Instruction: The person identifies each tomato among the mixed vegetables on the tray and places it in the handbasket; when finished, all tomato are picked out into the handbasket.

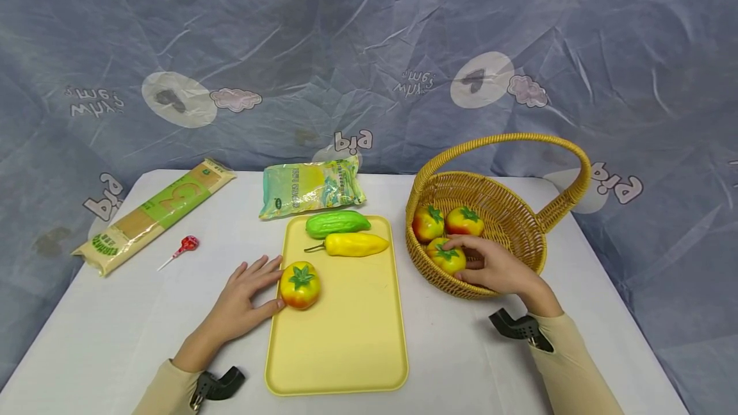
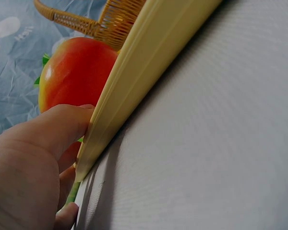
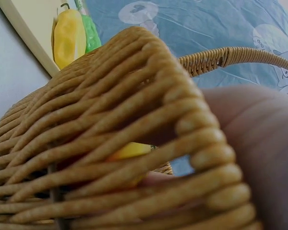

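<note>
A yellow-and-red tomato [image 1: 300, 285] with a green leafy top sits at the left edge of the yellow tray [image 1: 346, 338]. My left hand [image 1: 242, 300] lies beside it, thumb and index fingertips at its left side and the tray's rim, fingers fairly straight. Inside the wicker basket [image 1: 475, 284], my right hand [image 1: 496, 264] grips another tomato [image 1: 446, 257] with curled fingers over its top and the thumb low at its side. Two more tomatoes, one at the left wall [image 1: 428, 223] and one behind [image 1: 464, 221], lie next to it. In the right wrist view, the weave [image 3: 134, 110] mostly hides this grip.
On the tray's far end lie a green bitter melon [image 1: 337, 224] and a yellow pepper [image 1: 356, 244]. Behind the tray is a green-yellow packet [image 1: 311, 187]. A long noodle packet [image 1: 155, 215] and a red lollipop [image 1: 188, 244] lie left. The basket's handle [image 1: 501, 139] arches high.
</note>
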{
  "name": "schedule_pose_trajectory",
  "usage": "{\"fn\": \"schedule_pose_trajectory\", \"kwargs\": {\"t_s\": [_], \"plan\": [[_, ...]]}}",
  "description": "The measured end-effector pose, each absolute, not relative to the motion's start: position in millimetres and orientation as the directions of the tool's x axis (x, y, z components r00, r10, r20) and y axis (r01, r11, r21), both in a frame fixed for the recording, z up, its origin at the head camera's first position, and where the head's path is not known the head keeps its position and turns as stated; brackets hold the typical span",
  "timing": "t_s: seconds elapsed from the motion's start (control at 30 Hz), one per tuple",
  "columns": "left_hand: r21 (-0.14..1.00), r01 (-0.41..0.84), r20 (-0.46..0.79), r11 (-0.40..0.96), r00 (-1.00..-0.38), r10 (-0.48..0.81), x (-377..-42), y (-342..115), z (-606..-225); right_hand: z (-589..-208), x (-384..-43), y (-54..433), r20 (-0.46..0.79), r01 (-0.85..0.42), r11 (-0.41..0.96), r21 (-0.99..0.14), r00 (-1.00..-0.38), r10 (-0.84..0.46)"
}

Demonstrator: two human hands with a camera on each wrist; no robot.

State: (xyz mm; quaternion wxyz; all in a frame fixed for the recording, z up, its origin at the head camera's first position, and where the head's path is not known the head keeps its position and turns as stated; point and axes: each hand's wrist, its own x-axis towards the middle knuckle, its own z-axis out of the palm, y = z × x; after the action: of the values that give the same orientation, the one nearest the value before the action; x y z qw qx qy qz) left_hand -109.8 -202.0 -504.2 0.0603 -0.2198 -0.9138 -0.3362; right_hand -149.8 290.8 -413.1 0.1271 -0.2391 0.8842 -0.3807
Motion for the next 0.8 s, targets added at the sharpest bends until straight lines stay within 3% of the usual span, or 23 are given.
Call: {"fn": "schedule_pose_trajectory", "kwargs": {"t_s": [0.8], "plan": [[0.594, 0.439, 0.254, 0.674, -0.897, 0.361, -110.3, -201.9, -505.0, -415.5, -150.4, 290.3, -0.018, -0.321, 0.588, -0.743, -0.868, -0.496]]}}
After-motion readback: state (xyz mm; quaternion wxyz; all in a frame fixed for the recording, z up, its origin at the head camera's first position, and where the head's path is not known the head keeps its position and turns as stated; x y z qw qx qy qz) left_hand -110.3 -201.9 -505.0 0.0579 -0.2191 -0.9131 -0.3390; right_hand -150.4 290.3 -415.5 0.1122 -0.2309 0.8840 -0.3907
